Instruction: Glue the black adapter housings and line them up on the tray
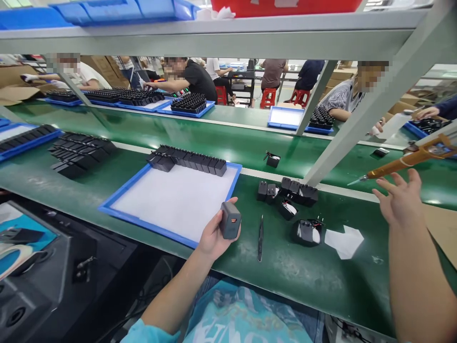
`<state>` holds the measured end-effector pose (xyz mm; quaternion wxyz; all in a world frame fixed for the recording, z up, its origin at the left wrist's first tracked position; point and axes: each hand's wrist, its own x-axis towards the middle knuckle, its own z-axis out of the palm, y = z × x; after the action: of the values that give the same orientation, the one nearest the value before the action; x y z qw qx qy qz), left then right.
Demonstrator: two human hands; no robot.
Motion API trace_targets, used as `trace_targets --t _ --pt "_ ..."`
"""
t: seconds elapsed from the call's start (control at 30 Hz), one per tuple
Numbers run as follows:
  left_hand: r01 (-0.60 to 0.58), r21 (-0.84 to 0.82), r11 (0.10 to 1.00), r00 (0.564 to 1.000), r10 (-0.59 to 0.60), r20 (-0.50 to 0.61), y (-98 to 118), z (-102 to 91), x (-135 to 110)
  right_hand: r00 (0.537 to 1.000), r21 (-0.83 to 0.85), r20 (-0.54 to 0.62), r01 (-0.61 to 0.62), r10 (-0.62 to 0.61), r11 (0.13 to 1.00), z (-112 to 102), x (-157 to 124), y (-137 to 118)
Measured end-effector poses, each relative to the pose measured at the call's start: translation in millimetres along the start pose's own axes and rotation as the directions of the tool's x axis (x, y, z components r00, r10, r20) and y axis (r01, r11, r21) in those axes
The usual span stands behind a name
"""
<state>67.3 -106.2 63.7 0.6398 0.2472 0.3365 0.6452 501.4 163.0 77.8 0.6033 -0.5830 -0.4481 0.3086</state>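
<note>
My left hand (213, 237) is closed around a dark grey charger block (230, 220), held just above the near right corner of a blue-rimmed white tray (117, 202). A row of black charger blocks (189, 159) lines the tray's far edge. My right hand (400, 197) is open with its fingers spread, just below an orange-handled soldering iron (403, 164) that hangs in the air. On the green belt (293, 267) between my hands lie black tweezers (260, 238) and several loose black charger parts (293, 193).
A grey slanted frame post (360, 124) rises from the belt by the loose parts. A white paper scrap (343, 241) lies near my right arm. More trays of black parts (21, 138) stand to the left. Other people work across the far belt.
</note>
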Motion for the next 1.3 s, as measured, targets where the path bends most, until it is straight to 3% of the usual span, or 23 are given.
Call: trace_targets --t 0.3,0.5,0.8,1.0,1.17,1.3 --pt "0.021 -0.276 0.961 0.991 -0.057 -0.120 4.2 0.5 -1.5 0.999 0.014 -0.002 -0.050 0.050 0.999 22.7 -8.9 -10.5" --pt "-0.015 -0.353 0.935 0.960 -0.085 -0.268 11.5 3.1 -1.3 0.997 0.053 0.058 0.046 -0.049 0.998 25.0 -51.1 -7.6" --pt "0.020 -0.431 0.902 0.939 -0.166 -0.302 15.5 2.5 1.3 0.983 0.002 0.151 0.109 -0.108 0.994 22.7 -125.5 -26.1" --pt "0.070 -0.446 0.892 0.961 -0.180 -0.209 11.8 3.5 -0.6 0.973 -0.023 0.195 0.134 -0.127 0.991 13.7 -160.0 -34.4" --pt "0.093 -0.390 0.916 0.994 -0.109 -0.021 7.0 3.9 -8.7 0.974 0.036 0.113 0.196 -0.199 0.980 11.5 -179.1 -34.3" --pt "0.060 -0.320 0.946 0.998 -0.050 0.040 5.4 6.1 -12.2 0.970 0.107 0.036 0.235 -0.240 0.966 10.8 -184.7 -32.2"
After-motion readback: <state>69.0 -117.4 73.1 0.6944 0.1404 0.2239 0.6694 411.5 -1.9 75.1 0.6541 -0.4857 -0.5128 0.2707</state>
